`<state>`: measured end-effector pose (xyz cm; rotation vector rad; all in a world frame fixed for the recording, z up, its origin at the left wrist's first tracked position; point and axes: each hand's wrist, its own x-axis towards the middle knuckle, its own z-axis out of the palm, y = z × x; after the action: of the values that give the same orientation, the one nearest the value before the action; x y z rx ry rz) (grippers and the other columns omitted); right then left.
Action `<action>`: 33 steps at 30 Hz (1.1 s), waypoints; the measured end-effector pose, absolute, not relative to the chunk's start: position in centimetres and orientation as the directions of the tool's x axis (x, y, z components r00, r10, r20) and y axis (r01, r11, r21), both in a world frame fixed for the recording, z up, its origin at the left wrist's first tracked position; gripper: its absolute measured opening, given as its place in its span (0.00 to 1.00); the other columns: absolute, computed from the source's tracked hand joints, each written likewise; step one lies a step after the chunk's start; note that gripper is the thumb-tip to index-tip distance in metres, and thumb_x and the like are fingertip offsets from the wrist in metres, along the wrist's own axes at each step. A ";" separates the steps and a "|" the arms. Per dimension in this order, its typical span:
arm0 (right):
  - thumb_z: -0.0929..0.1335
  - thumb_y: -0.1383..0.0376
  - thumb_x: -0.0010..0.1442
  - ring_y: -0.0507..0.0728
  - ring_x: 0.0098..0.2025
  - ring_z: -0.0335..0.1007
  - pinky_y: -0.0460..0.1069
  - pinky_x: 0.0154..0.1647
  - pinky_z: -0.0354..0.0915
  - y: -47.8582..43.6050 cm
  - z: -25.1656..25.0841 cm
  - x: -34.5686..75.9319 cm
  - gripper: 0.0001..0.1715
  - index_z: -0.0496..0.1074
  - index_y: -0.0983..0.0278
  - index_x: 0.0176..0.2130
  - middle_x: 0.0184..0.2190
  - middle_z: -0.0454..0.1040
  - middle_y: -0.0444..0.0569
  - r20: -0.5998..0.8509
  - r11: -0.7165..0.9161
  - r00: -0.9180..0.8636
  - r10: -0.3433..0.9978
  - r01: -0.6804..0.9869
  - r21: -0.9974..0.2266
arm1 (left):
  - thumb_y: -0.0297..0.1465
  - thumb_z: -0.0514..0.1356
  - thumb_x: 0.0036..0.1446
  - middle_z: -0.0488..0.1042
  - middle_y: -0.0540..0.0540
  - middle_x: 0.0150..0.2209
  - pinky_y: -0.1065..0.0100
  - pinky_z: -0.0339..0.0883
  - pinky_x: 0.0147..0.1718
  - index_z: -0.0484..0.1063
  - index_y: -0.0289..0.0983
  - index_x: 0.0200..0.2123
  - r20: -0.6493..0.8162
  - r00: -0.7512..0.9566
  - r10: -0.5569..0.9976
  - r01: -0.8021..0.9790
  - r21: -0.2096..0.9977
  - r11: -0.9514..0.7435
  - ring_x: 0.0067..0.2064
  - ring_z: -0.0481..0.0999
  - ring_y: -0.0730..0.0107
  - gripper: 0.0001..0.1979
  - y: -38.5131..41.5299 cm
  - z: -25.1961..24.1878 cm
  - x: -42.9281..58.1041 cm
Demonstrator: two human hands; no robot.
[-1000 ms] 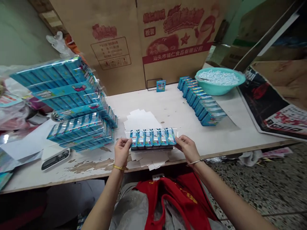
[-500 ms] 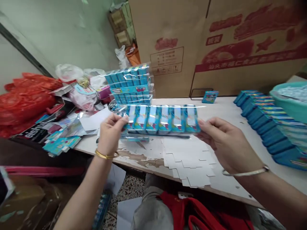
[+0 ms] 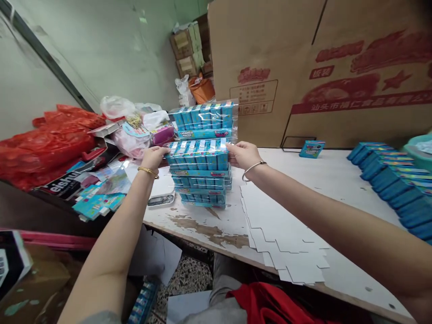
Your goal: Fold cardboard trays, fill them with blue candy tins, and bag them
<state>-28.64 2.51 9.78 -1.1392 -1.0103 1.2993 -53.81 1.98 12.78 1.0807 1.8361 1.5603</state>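
Note:
A clear-wrapped pack of small blue boxes [image 3: 198, 155] is held level by its two ends, on top of a stack of similar packs [image 3: 202, 183]. My left hand [image 3: 153, 160] pinches the left end, a gold bangle on its wrist. At the right end my right hand [image 3: 245, 155] grips the wrap, its fingertips partly hidden behind the pack. Just behind stands another wrapped pack [image 3: 204, 118], taller than the held one. An open white tin [image 3: 162, 194] lies left of the stack.
Flat white card sheets [image 3: 286, 234] lie at the table's front. One small blue box [image 3: 312, 149] stands near a large carton [image 3: 256, 45]. Rows of blue boxes [image 3: 394, 180] line the right side. Red plastic bags [image 3: 54, 144] are heaped at the left.
The held pack has moved away from me onto the stack, and its boxes now show their upright sides. Both hands went with it, and the right hand came closer to the left.

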 end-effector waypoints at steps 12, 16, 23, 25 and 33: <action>0.68 0.46 0.53 0.55 0.41 0.69 0.54 0.44 0.67 2.0 2.0 -16.2 0.22 0.66 0.62 0.35 0.36 0.73 0.49 0.288 0.286 -0.028 0.957 0.234 -0.929 | 0.33 0.62 0.53 0.70 0.42 0.48 0.55 0.62 0.52 0.66 0.31 0.49 0.849 -0.111 0.516 0.851 0.349 -0.392 0.50 0.68 0.64 0.21 -1.5 9.3 -47.0; 0.66 0.45 0.54 0.65 0.56 0.64 0.64 0.57 0.58 -2.1 -6.7 -7.0 0.26 0.70 0.63 0.41 0.48 0.72 0.57 0.288 0.241 -0.015 0.957 0.593 -0.768 | 0.40 0.59 0.58 0.74 0.40 0.46 0.58 0.66 0.50 0.68 0.35 0.46 0.500 0.529 0.685 0.581 0.374 -0.722 0.50 0.72 0.62 0.18 -6.4 -0.4 -35.0; 0.65 0.46 0.57 0.66 0.67 0.46 0.66 0.63 0.51 -9.6 -16.0 -1.5 0.30 0.69 0.61 0.52 0.59 0.65 0.56 0.184 0.146 -0.001 0.983 0.610 -0.779 | 0.42 0.61 0.54 0.62 0.31 0.59 0.50 0.55 0.60 0.66 0.31 0.51 -0.017 0.728 0.686 0.670 0.230 -0.706 0.63 0.59 0.48 0.26 -6.6 -12.0 -27.0; 0.64 0.48 0.58 0.64 0.66 0.48 0.64 0.63 0.52 -10.7 -16.2 -1.1 0.29 0.68 0.61 0.53 0.58 0.66 0.55 0.160 0.121 0.023 0.987 0.551 -0.826 | 0.40 0.58 0.58 0.64 0.35 0.58 0.53 0.59 0.58 0.69 0.35 0.48 -0.021 0.755 0.655 0.642 0.227 -0.733 0.62 0.61 0.52 0.19 -6.0 -11.5 -27.2; 0.65 0.56 0.61 0.61 0.57 0.63 0.62 0.59 0.59 -11.1 -13.6 0.0 0.20 0.70 0.61 0.49 0.56 0.68 0.56 0.369 0.318 -0.040 0.929 0.596 -0.737 | 0.38 0.52 0.61 0.77 0.49 0.32 0.68 0.68 0.42 0.73 0.39 0.32 -0.018 0.766 0.643 0.570 0.483 -0.665 0.37 0.76 0.68 0.13 -3.3 -8.5 -26.8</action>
<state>-0.01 -11.13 -13.64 -1.3766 -1.7370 0.4933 -26.79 -3.27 -8.51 2.4913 0.9138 0.2121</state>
